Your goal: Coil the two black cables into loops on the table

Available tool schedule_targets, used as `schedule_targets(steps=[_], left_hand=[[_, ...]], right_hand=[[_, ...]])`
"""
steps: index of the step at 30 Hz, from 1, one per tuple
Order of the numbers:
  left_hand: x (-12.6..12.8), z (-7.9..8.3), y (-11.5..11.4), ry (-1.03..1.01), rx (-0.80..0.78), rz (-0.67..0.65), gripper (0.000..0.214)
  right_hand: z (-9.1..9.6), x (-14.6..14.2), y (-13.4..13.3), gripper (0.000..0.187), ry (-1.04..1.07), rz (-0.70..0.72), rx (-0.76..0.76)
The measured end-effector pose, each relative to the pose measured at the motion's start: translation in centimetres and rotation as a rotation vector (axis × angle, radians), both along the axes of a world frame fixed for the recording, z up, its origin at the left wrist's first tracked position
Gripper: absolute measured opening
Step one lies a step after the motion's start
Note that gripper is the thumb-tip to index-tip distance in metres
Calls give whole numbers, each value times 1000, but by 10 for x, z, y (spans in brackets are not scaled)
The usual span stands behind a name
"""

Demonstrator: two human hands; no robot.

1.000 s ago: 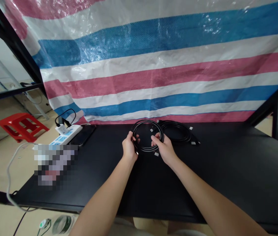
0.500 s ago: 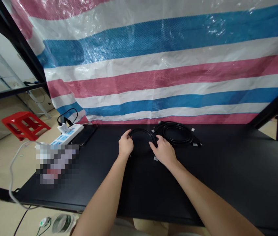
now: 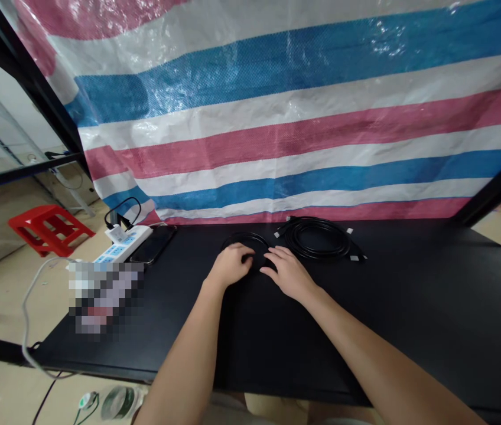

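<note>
A coil of black cable (image 3: 250, 236) lies on the black table between and just beyond my hands. My left hand (image 3: 230, 264) is over the coil's near left side, its fingers bent and the thumb apart from them. Part of the coil is hidden under that hand. On the coil's right side is my right hand (image 3: 289, 273), fingers spread and nothing between them. A second, larger black cable coil (image 3: 316, 257) with pale-tipped ends lies flat behind my right hand.
A white power strip (image 3: 122, 245) with a plugged-in charger and a dark phone (image 3: 155, 243) lie at the table's left edge, beside a blurred-out item. A striped plastic sheet (image 3: 277, 141) hangs behind the table (image 3: 410, 307). A red stool (image 3: 51, 229) stands on the floor.
The smaller coil has gone from being held raised between both hands to lying lower on the table. My right hand has let go of it, and my left hand has turned inward.
</note>
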State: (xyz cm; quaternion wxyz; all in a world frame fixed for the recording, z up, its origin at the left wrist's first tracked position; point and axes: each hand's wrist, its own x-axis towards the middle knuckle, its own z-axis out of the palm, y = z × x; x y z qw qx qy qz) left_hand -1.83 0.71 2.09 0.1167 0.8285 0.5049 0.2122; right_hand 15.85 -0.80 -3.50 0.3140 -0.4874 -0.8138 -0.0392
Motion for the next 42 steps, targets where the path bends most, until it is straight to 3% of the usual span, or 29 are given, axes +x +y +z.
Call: schedule_targets(steps=[1,3,8,12,15,18,21,27,31,33,35,37,42], left_hand=[[-1,1,-1,11,-38,-113,28],[-2,3,-2,43,-68,-210,27],[0,4,-3,152,-36,-120,27],[0,1,0,191,38,-5,30],[-1,-5,2,144,116,117,29],[-1,-11,4,71,188,277,28],[-1,-13,4,19,192,421,30],[3,-5,-1,-68,66,468,40],[9,-1,-5,-134,66,456,38],[11,-2,-6,-173,84,436,38],[13,-5,-5,-225,105,386,37],[15,-10,-5,-292,130,298,38],[26,-19,-8,-460,125,105,58]], right_hand=[[-1,0,1,27,-6,-5,23],[0,-2,2,28,-13,-31,68],[15,4,1,23,38,-137,173],[32,40,6,18,172,-352,236],[41,81,11,15,290,-635,125],[43,115,13,18,426,-961,-135],[42,132,14,10,524,-1040,-331],[47,129,14,19,788,-883,-327],[54,123,12,24,1292,-500,-324],[57,123,10,29,1424,-250,-324],[59,123,6,35,1430,-47,-316],[60,122,1,37,1390,63,-314],[66,115,-10,41,1302,73,-356]])
